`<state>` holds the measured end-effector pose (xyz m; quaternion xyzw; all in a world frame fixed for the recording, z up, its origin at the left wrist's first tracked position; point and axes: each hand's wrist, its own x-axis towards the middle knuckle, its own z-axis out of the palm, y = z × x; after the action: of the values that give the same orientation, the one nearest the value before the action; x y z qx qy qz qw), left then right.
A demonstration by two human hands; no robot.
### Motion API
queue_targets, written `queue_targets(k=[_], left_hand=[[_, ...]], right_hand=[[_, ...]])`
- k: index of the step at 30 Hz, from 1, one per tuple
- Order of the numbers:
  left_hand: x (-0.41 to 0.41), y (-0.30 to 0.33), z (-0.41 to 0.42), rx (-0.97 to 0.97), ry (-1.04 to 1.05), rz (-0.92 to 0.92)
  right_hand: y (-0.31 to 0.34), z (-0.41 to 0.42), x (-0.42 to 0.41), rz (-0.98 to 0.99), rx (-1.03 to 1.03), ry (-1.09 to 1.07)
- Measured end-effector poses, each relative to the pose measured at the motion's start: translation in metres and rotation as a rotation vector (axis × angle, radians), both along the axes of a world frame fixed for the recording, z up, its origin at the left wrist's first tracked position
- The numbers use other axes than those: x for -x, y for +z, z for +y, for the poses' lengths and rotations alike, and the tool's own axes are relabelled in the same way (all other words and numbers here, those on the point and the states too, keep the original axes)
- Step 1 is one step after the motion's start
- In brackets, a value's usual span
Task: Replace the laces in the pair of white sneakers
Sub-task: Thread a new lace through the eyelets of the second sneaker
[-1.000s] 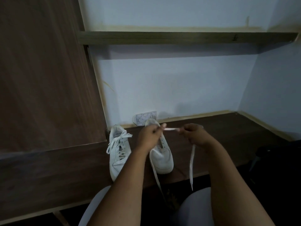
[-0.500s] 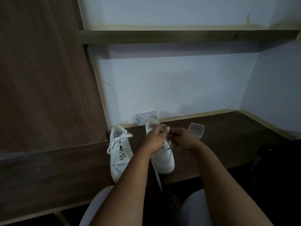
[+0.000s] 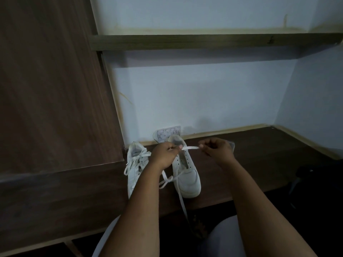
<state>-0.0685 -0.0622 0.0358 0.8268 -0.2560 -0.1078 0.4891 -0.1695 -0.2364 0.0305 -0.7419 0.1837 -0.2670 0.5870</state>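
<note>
Two white sneakers stand side by side on the dark wooden desk [image 3: 259, 164], toes toward me. The left sneaker [image 3: 136, 164] is laced and tied. The right sneaker [image 3: 187, 175] has open eyelets along its tongue. A white lace [image 3: 190, 148] is stretched flat between my hands above the right sneaker's collar. My left hand [image 3: 164, 154] pinches one end of that stretch, my right hand [image 3: 217, 148] pinches the other. More lace crosses over the toe and hangs off the desk's front edge.
A small clear plastic container [image 3: 232, 144] sits behind my right hand. A patterned card [image 3: 168, 133] leans on the wall behind the sneakers. A wooden panel stands at the left, a shelf [image 3: 204, 42] runs overhead, and my knees are below the desk edge.
My hands were close together over the right sneaker half a second ago; now they have drawn apart, pulling a short stretch of lace taut between them.
</note>
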Motion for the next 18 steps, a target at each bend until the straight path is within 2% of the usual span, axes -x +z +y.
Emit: queue_targets(k=[2,4,7,10,13,14,17,18], left_hand=[[0.004,0.000,0.000,-0.021,-0.081,0.064],[0.011,-0.005,-0.007,0.055,-0.129,0.154],[0.014,-0.013,-0.017,0.190,-0.087,0.192],[0.010,-0.019,-0.018,0.159,-0.044,0.131],[0.007,-0.020,-0.016,0.165,-0.044,0.194],[0.007,-0.020,-0.015,0.132,-0.021,0.186],[0.008,-0.023,-0.015,-0.208,0.096,-0.123],[0.009,-0.026,-0.016,-0.278,0.111,-0.173]], right_hand=[[0.003,0.009,-0.001,0.004,0.030,0.102],[0.002,0.019,-0.005,0.022,0.108,0.166],[-0.001,0.024,-0.013,0.030,0.184,0.130],[-0.007,0.021,-0.018,0.019,0.180,0.073],[-0.014,0.020,-0.022,0.063,0.198,0.025],[-0.017,0.019,-0.023,0.087,0.204,-0.001],[-0.030,0.022,-0.027,0.300,0.405,-0.097],[-0.035,0.023,-0.029,0.376,0.479,-0.094]])
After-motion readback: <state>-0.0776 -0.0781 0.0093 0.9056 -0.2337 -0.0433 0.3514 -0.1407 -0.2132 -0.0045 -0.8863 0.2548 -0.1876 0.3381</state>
